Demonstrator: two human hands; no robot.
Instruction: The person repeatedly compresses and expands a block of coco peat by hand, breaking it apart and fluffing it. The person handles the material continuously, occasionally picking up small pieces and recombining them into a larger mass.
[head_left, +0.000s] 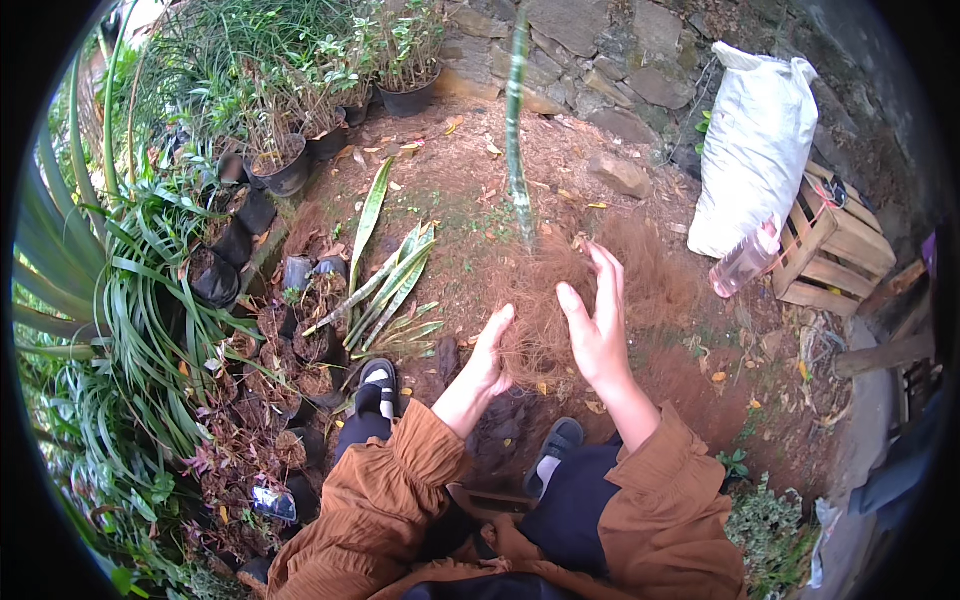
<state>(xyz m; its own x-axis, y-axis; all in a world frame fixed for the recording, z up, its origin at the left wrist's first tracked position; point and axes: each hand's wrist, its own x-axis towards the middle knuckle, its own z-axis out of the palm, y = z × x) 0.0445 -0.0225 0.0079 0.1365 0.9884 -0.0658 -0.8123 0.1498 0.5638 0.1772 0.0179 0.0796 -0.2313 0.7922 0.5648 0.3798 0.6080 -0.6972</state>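
Brown coconut-fibre-like strands (541, 319) form a loose clump between my two hands. My left hand (491, 352) cups its left side, palm inward, fingers partly hidden by the strands. On the right side, my right hand (598, 322) bears on the clump with thumb and fingers apart. A tall, narrow snake plant leaf (516, 135) rises upright from the far side of the fibre; its base is hidden. More loose fibre (645, 274) lies on the ground to the right. Cut variegated snake plant leaves (394, 281) lie on the soil to the left.
Potted plants (285, 169) and black grow bags (215, 277) line the left side; a phone (274, 503) lies among plants there. At right are a white woven sack (757, 142), a clear pinkish bottle (742, 259) and a wooden crate (840, 251). A stone (620, 176) lies before the stone wall (577, 30).
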